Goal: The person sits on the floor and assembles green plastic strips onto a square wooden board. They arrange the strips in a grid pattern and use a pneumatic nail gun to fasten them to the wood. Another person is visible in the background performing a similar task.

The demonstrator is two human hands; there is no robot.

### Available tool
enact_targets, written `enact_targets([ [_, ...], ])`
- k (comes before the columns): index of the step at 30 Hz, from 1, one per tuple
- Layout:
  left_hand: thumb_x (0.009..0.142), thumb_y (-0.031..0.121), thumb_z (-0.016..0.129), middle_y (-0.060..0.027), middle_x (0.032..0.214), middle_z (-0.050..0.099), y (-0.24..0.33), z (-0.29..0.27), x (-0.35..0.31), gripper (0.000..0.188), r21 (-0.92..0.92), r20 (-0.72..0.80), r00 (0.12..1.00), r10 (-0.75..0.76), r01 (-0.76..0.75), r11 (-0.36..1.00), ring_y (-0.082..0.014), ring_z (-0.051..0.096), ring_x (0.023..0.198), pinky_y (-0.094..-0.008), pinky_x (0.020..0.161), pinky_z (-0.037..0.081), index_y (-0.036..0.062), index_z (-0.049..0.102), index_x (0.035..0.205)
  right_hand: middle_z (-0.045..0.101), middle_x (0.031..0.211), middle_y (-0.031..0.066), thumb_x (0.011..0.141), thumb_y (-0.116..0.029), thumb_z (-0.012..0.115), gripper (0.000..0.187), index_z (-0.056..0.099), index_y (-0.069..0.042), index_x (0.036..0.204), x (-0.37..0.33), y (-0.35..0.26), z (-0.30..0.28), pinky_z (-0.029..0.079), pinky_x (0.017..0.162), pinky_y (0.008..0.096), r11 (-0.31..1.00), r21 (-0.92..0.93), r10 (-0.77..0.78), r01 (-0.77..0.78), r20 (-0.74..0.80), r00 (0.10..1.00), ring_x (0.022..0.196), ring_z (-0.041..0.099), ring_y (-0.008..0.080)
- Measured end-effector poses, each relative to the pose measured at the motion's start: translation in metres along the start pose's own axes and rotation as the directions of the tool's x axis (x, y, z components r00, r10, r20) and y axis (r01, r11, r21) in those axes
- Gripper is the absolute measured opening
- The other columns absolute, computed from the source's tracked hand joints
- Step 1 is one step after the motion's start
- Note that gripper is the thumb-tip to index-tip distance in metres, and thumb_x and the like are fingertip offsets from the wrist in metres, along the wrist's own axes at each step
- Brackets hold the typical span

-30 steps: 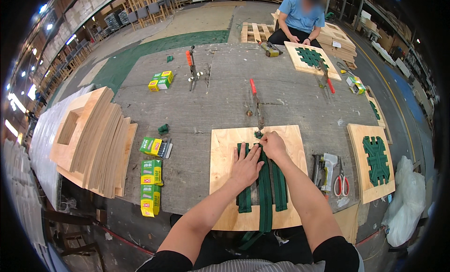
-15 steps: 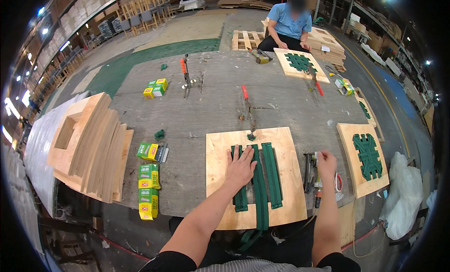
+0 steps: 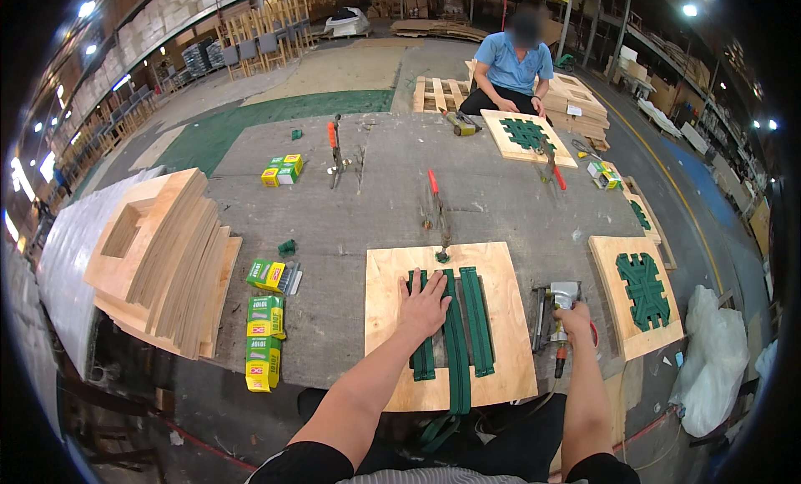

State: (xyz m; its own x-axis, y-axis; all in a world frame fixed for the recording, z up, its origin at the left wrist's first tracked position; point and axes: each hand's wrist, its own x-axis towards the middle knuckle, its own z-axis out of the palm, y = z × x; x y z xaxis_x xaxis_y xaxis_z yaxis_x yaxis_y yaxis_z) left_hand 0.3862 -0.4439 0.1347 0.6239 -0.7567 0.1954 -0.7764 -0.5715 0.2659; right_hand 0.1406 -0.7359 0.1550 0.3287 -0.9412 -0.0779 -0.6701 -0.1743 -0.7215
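Note:
A square plywood panel (image 3: pixel 516 334) lies in front of me with three green webbing straps running lengthwise over its opening. My left hand (image 3: pixel 424 305) rests flat, fingers spread, over the far ends of the left strap (image 3: pixel 423 363) and the middle strap (image 3: pixel 457 350). The middle strap's loose end hangs past the panel's near edge. The right strap (image 3: pixel 477 325) lies untouched by either hand. Just right of the panel, my right hand (image 3: pixel 576 320) is closed round the handle of a staple gun (image 3: pixel 565 293). A red-handled toggle clamp (image 3: pixel 437 209) stands at the panel's far edge.
Staple boxes (image 3: pixel 265 317) and stacked wooden panels (image 3: pixel 154 267) are to the left. A panel with woven green webbing (image 3: pixel 641 292) lies at the right, near a plastic bag (image 3: pixel 713 338). Across the table (image 3: pixel 334 209) sits a person (image 3: pixel 517 67) with another webbed panel (image 3: pixel 499 135).
My right hand has come down onto the staple gun and closed on its handle. The gun now stands higher beside the panel. My left hand stays on the straps. The view has tilted slightly.

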Motion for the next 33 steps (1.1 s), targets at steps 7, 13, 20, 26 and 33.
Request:
enact_targets([
  [7,0.107,0.044,0.044,-0.0002,0.165,0.036,-0.015,-0.001,-0.003,0.057,0.023,-0.006,1.0,-0.026,0.026,0.999,-0.0409,0.024,0.154,-0.0669,0.123,0.015,0.017,0.041,0.157,0.063,0.082,0.0059,0.084,-0.022,0.083,0.036,0.061,-0.003,0.105,-0.045,-0.096,-0.017,0.05,0.049,0.0338,0.717,0.68,-0.04,-0.152,0.258,0.965,0.057,0.06,0.0162],
  [13,0.105,0.043,0.048,-0.0014,0.164,0.037,-0.011,0.003,-0.001,0.058,-0.028,-0.035,0.999,-0.007,0.007,1.0,-0.0416,0.025,0.154,-0.067,0.123,0.015,0.0163,0.042,0.157,0.066,0.089,0.0048,0.089,-0.03,0.081,0.043,0.06,-0.003,0.115,-0.07,-0.166,0.045,0.049,0.047,0.0331,0.872,0.465,-0.145,-0.151,0.541,0.828,0.057,0.06,0.0152],
  [20,0.1,0.038,0.058,-0.0039,0.162,0.04,-0.011,-0.001,-0.002,0.057,-0.109,-0.068,0.998,-0.013,0.005,0.994,-0.0419,0.027,0.152,-0.067,0.122,0.015,0.0138,0.05,0.151,0.066,0.095,0.0083,0.093,-0.015,0.073,0.034,0.057,-0.003,0.121,-0.079,-0.203,0.123,0.048,0.045,0.0336,0.94,0.323,-0.133,-0.114,0.651,0.747,0.055,0.06,0.0159],
  [26,0.1,0.039,0.058,-0.0042,0.161,0.042,-0.014,0.001,-0.003,0.059,-0.097,-0.076,0.997,-0.008,0.0,0.995,-0.0409,0.03,0.151,-0.0668,0.12,0.02,0.0151,0.048,0.152,0.066,0.097,0.0092,0.093,-0.014,0.073,0.037,0.055,-0.001,0.123,-0.078,-0.209,0.142,0.049,0.045,0.0329,0.958,0.273,-0.114,-0.087,0.644,0.756,0.055,0.06,0.0158],
  [33,0.099,0.038,0.058,-0.0038,0.162,0.04,-0.018,0.002,-0.002,0.059,-0.116,-0.055,0.998,-0.03,0.023,0.993,-0.0401,0.028,0.152,-0.0667,0.122,0.016,0.0161,0.048,0.152,0.064,0.091,0.0074,0.093,-0.013,0.073,0.035,0.055,-0.002,0.121,-0.083,-0.213,0.148,0.048,0.046,0.0321,0.965,0.254,-0.105,-0.071,0.617,0.78,0.054,0.057,0.014],
])
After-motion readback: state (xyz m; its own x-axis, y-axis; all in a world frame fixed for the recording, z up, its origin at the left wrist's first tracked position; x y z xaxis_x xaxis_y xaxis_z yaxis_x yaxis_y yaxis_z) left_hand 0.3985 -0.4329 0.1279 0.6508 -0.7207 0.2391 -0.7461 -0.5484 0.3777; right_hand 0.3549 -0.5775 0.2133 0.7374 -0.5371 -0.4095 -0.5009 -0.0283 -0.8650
